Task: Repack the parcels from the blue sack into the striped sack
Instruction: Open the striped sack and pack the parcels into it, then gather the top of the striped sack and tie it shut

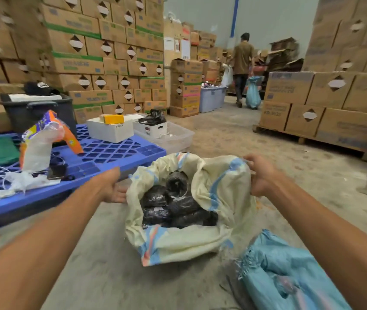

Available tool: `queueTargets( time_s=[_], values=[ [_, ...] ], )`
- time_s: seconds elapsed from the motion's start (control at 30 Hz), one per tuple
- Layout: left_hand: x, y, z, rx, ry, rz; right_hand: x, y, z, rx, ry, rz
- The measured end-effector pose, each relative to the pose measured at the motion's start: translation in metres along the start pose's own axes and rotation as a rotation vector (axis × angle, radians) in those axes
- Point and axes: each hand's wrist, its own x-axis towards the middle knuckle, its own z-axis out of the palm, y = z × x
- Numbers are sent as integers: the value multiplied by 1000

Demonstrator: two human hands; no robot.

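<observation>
Grip of left hand (111, 186) and right hand (261, 175) on striped sack (178, 245) rim; a slip could collapse mouth over parcels (173, 204) inside

From above, the mouth of the striped sack (219, 182) gapes wide between my left hand (111, 186) and right hand (259, 175), which hold its rim, so I have a clear drop onto the black parcels (176, 205) inside. The blue pallet (111, 154) hems the left side, the blue sack (290, 272) lies just beside at near right, and bare floor (222, 139) runs ahead.
</observation>
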Motion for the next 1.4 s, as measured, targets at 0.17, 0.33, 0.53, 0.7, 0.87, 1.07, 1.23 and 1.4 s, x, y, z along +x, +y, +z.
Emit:
queueTargets(
  time_s=[0.17,0.33,0.53,0.7,0.87,1.07,1.23,1.4],
  values=[
    [26,-83,-7,39,-29,-203,-10,18,-14,-170,65,160],
    [25,-92,-12,337,6,-307,-12,20,-23,-502,-149,263],
    [16,-76,-9,209,100,-108,-14,19,-28,-658,-232,210],
    [-20,-20,-2,79,91,47,-26,2,-20,-548,-102,161],
    [-71,59,16,101,144,267,-78,-52,25,-507,64,-246],
    [-117,112,15,-182,-41,484,-121,-109,49,111,-190,-318],
    [-70,45,7,-195,273,453,-104,-67,41,278,-172,-150],
    [-48,-27,-8,103,194,120,-93,-18,14,-128,-76,60]
  ],
)
